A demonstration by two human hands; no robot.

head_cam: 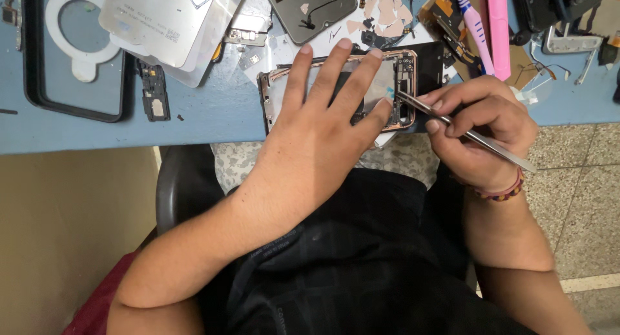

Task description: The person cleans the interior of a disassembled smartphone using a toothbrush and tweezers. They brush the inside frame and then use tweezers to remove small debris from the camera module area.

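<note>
Left hand (323, 125) spread flat, fingers open, pinning the opened phone (394, 83) at upper centre of frame; right hand (481, 131) pinched shut on metal tweezers (465, 131), tips inside the frame — likely to slip, gouging board or tearing a connector.

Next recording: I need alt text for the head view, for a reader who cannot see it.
Seen from above, a person's left hand lies flat on an opened phone at the edge of a blue table, while the right hand points metal tweezers into its exposed insides. Loose phone parts and metal plates lie around.
</note>
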